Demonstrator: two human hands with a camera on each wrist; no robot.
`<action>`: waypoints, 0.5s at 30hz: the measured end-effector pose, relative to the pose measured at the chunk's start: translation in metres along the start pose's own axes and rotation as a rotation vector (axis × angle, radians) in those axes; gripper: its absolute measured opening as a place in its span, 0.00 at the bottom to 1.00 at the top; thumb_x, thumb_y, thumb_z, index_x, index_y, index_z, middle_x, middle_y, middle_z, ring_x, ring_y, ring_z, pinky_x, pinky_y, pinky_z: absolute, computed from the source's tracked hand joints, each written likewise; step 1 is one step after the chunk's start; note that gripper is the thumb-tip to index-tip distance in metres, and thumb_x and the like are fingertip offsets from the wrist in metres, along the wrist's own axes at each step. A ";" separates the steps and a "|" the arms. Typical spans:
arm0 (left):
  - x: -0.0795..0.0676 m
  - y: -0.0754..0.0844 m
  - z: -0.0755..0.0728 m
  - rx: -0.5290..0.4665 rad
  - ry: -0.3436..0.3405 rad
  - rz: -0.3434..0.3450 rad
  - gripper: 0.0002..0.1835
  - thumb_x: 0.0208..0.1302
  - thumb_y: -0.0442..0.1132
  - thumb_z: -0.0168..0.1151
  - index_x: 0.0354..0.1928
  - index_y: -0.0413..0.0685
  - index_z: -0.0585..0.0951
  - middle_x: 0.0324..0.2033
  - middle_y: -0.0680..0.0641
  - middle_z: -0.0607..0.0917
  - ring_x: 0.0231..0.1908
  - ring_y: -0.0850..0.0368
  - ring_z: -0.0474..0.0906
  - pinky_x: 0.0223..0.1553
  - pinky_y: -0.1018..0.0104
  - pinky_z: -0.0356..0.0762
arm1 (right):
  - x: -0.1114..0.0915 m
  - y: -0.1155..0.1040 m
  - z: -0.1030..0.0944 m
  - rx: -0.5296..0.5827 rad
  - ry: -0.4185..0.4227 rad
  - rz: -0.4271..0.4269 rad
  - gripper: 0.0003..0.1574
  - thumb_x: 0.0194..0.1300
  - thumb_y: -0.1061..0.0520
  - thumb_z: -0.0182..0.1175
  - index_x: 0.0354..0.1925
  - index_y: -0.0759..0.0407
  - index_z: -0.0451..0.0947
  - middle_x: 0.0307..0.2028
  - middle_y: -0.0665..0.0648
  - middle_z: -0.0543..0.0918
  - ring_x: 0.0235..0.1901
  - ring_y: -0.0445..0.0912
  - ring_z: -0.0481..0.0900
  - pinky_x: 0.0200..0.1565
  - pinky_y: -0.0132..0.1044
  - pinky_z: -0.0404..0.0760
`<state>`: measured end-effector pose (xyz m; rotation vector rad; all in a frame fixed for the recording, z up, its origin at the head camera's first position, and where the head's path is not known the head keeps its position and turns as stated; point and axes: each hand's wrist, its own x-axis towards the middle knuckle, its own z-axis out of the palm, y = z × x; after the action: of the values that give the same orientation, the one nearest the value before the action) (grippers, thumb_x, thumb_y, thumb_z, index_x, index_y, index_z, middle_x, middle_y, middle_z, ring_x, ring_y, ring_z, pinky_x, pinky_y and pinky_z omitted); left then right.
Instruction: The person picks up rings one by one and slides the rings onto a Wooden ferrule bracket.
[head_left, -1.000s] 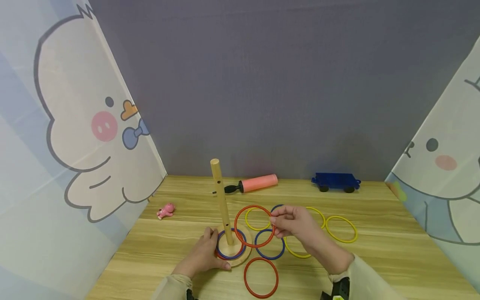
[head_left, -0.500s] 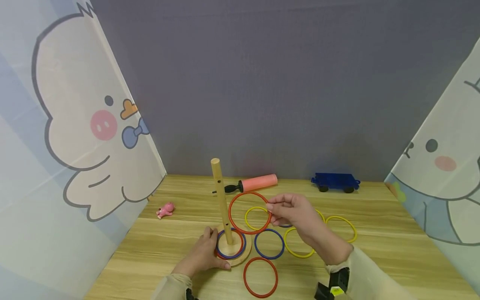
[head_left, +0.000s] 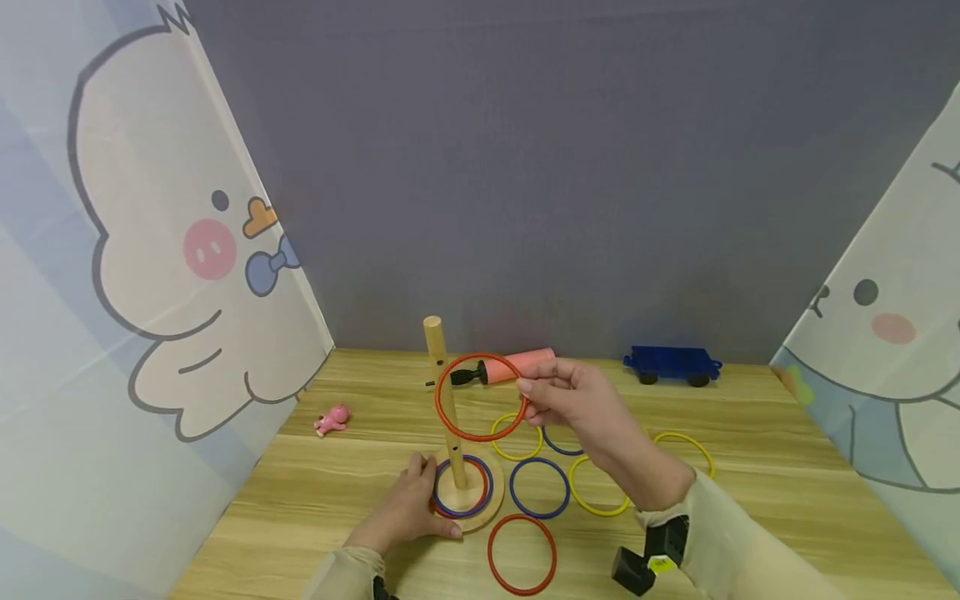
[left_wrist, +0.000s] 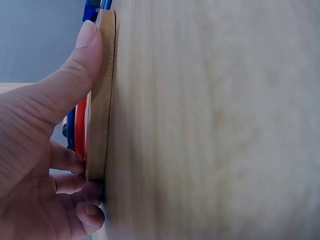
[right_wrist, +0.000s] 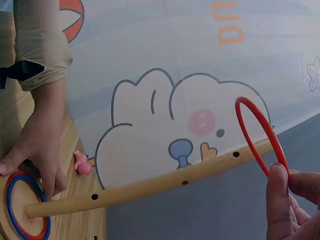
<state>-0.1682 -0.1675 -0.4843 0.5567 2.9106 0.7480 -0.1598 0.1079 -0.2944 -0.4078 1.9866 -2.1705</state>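
A round wooden base with an upright wooden pole stands on the table. Around the pole's foot lie a red ring and, above it, a blue ring. My left hand grips the base's left edge, thumb near the front and fingers farther back. My right hand pinches another red ring between thumb and fingers at its right side. In the head view this tilted ring overlaps the upper pole. The right wrist view shows it near the pole's top end; whether they touch I cannot tell.
More rings lie right of the base: a red ring, blue rings and yellow rings, some partly hidden by the right arm. Behind are a pink hand pump and a blue toy wagon. A small pink figure lies left.
My right hand has raised the red ring and carried it leftward, from beside the lower pole up to the pole's upper part. The left hand stays on the base.
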 end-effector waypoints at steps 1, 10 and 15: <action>0.000 0.001 0.000 -0.001 0.002 0.002 0.67 0.34 0.67 0.77 0.67 0.23 0.62 0.52 0.36 0.66 0.54 0.38 0.70 0.54 0.46 0.71 | 0.000 -0.002 0.002 0.009 0.005 -0.006 0.18 0.66 0.61 0.63 0.49 0.72 0.75 0.30 0.56 0.82 0.26 0.43 0.81 0.34 0.36 0.83; -0.001 0.004 -0.003 0.002 -0.001 -0.001 0.67 0.34 0.66 0.77 0.67 0.22 0.62 0.51 0.37 0.66 0.53 0.38 0.70 0.54 0.46 0.71 | 0.007 -0.014 0.023 0.088 0.015 -0.056 0.17 0.65 0.62 0.64 0.49 0.71 0.75 0.34 0.58 0.84 0.26 0.44 0.82 0.34 0.37 0.83; 0.000 0.001 -0.001 0.004 -0.002 -0.004 0.67 0.34 0.67 0.77 0.66 0.22 0.62 0.51 0.37 0.66 0.52 0.39 0.70 0.54 0.46 0.71 | 0.010 -0.021 0.033 0.119 0.008 -0.105 0.16 0.65 0.62 0.63 0.48 0.71 0.76 0.32 0.58 0.84 0.26 0.45 0.83 0.34 0.38 0.84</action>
<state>-0.1681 -0.1670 -0.4830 0.5519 2.9114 0.7405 -0.1576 0.0758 -0.2707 -0.4963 1.8678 -2.3418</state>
